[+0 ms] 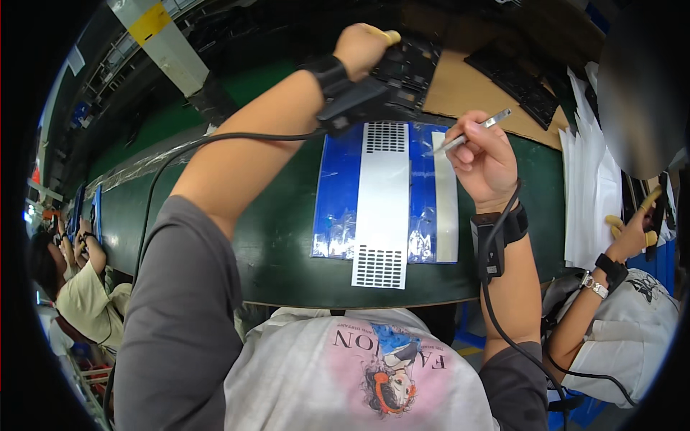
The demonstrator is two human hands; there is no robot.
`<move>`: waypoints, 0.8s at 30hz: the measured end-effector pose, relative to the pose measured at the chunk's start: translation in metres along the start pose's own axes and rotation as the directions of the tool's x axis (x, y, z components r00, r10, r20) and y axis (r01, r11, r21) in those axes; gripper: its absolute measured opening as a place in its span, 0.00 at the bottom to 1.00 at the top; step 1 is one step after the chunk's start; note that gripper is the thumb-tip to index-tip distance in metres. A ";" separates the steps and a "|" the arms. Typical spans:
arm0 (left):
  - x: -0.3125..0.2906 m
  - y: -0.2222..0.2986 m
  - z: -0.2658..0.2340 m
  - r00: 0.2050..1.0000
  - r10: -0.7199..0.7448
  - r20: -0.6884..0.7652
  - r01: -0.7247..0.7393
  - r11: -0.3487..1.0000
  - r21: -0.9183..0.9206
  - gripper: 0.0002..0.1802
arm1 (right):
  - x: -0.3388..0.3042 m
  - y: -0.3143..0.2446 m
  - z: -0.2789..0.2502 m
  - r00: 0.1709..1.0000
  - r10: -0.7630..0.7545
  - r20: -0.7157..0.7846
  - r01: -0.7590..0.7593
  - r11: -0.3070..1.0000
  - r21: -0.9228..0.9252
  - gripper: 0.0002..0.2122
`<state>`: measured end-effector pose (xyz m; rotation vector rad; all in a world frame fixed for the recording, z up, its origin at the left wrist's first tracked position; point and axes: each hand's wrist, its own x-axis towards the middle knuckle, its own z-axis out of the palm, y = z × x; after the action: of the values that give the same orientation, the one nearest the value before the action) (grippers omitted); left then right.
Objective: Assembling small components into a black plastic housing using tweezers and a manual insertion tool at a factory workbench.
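My left hand (363,52) reaches to the far side of the bench, with yellow covers on its fingertips. It is closed at the edge of a dark, flat black part (408,70), which is blurred; the grip itself is partly hidden. My right hand (487,154) is raised over the right side of the work area, fingers closed round slim silver tweezers (494,119) whose pointed end faces left. Between my arms, a white strip with rows of small black pieces (382,201) at both ends lies on a blue sheet (336,201) with clear film. A pale strip (446,208) lies along its right side.
Brown cardboard (460,79) at the back carries another black part (521,86). White sheets (591,194) stand at the right end of the green bench (280,215). A black cable (237,135) crosses my left arm. Co-workers sit at left and right, one with a hand (631,233) visible.
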<state>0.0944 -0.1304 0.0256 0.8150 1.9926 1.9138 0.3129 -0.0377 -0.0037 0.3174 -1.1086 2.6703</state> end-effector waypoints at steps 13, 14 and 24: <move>-0.185 0.025 -0.099 0.943 -0.333 -0.012 0.224 0.659 -0.718 0.20 | 0.006 0.041 0.005 0.832 -0.192 -0.521 -0.163 0.813 -0.560 0.04; -0.193 0.024 -0.096 0.919 -0.379 -0.112 0.199 0.687 -0.699 0.21 | 0.006 0.040 0.004 0.831 -0.201 -0.519 -0.152 0.816 -0.558 0.04; -0.214 0.014 -0.073 0.906 -0.420 0.053 0.327 0.617 -0.716 0.17 | 0.007 0.041 0.005 0.826 -0.200 -0.528 -0.168 0.806 -0.567 0.05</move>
<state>0.2301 -0.3100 0.0054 0.0505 1.1238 2.2194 0.2951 -0.0685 -0.0260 -0.5532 -1.6000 1.9975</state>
